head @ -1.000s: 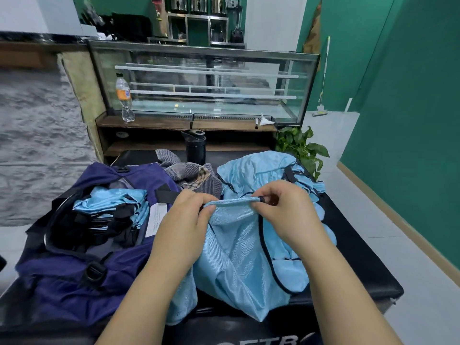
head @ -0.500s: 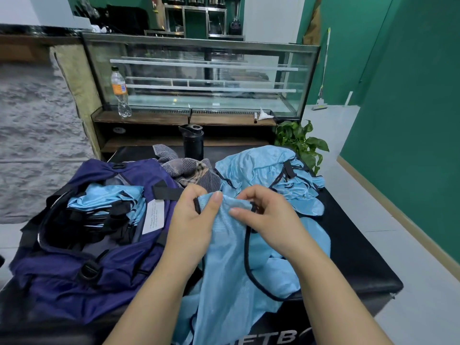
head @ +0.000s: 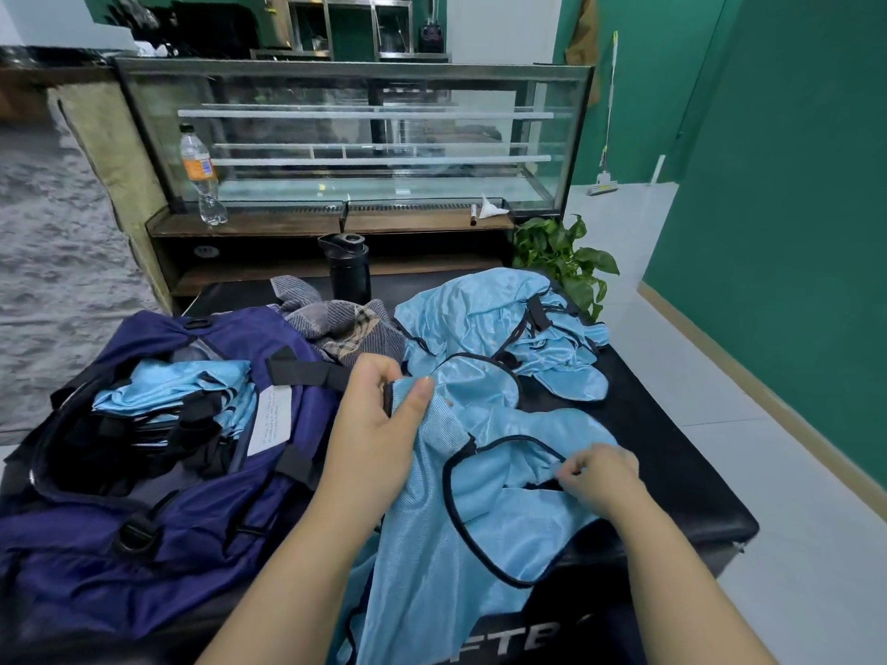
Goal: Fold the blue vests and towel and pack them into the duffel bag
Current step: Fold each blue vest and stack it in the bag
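Fingers of the left hand (head: 379, 424) pinch the vest (head: 432, 544) collar at twelve o'clock; the right hand (head: 600, 477) pinches its black-trimmed armhole at three o'clock, fabric rumpled.

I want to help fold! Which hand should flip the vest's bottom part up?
Probably the right hand: it pinches the vest low near the hanging part, while the left hand holds the top corner steady.

White letters "FTB" on black bench (head: 672, 472) front edge, partly hidden
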### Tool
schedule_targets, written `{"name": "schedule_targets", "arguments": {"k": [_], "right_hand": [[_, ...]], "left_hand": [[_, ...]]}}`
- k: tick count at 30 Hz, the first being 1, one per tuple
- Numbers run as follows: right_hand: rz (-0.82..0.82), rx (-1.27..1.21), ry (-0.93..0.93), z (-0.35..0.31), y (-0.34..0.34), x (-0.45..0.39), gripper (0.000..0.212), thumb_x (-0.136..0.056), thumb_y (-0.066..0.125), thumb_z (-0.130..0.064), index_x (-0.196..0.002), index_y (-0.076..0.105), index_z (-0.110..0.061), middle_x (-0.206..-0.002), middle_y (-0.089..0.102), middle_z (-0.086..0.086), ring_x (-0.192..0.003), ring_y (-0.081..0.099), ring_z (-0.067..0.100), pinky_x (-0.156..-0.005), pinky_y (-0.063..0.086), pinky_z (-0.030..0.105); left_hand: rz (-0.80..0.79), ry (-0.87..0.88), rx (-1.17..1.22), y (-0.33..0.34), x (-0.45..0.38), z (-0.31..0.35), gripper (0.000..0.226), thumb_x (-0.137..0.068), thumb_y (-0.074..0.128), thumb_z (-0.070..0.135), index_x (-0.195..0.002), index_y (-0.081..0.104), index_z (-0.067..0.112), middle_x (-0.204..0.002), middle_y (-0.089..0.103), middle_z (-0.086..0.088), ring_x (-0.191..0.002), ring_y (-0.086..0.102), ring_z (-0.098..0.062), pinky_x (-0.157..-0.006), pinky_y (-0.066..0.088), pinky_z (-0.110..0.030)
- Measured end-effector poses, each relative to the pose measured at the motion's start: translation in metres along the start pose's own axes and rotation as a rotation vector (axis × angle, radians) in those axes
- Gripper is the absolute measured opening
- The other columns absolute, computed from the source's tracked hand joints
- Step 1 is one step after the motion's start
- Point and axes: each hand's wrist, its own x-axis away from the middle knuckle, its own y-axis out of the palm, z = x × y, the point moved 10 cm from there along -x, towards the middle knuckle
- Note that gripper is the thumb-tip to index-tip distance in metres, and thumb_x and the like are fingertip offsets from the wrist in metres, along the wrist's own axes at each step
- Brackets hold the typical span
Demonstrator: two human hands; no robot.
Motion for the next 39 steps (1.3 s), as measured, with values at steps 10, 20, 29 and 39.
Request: {"name": "schedule_targets", "arguments": {"k": [10,20,29,39], "right_hand": [[0.128,-0.275,0.047,0.033,-0.002,0.007,0.031,-0.091,0.051,-0.014,-0.120,0.062,-0.015,-0.119,0.063,0.009,-0.109,0.057,0.027,-0.092,0.044,0.032],[0.187,-0.625,-0.388,-0.075,-0.094,0.061,0.021,-0.087,0.064,-0.013,-0.095,0.068,-0.032,-0.083,0.063,-0.007,-0.055,0.050,0.005,-0.049,0.037,0.008],[-0.075,-0.852,-0.586,-0.162,-0.097,0.125,0.031,-0.084,0.069,-0.009,-0.103,0.062,-0.031,-0.094,0.056,-0.007,-0.066,0.051,0.011,-0.065,0.045,0.018],[-0.225,-0.966,-0.665,-0.183,-0.087,0.142,0.037,-0.091,0.055,0.004,-0.110,0.061,-0.026,-0.104,0.068,-0.008,-0.095,0.066,0.000,-0.089,0.051,0.020]], "left_hand": [[-0.112,0.059,-0.002,0.017,-0.003,0.011,0.030,-0.079,0.076,0.018,-0.068,0.050,0.030,-0.064,0.045,-0.002,-0.060,0.039,-0.010,-0.058,0.035,-0.029],[-0.228,0.122,-0.125,0.020,0.002,0.026,0.028,-0.088,0.064,0.014,-0.081,0.065,0.041,-0.089,0.066,0.021,-0.087,0.060,0.003,-0.076,0.040,-0.008],[-0.281,0.015,-0.176,0.034,0.016,0.011,0.030,-0.068,0.082,0.027,-0.092,0.064,0.030,-0.087,0.062,0.016,-0.090,0.054,0.011,-0.074,0.034,0.000],[-0.311,-0.101,-0.068,0.020,0.012,-0.014,0.016,-0.087,0.064,0.030,-0.073,0.061,0.022,-0.061,0.056,0.002,-0.057,0.044,-0.010,-0.056,0.038,-0.029]]}}
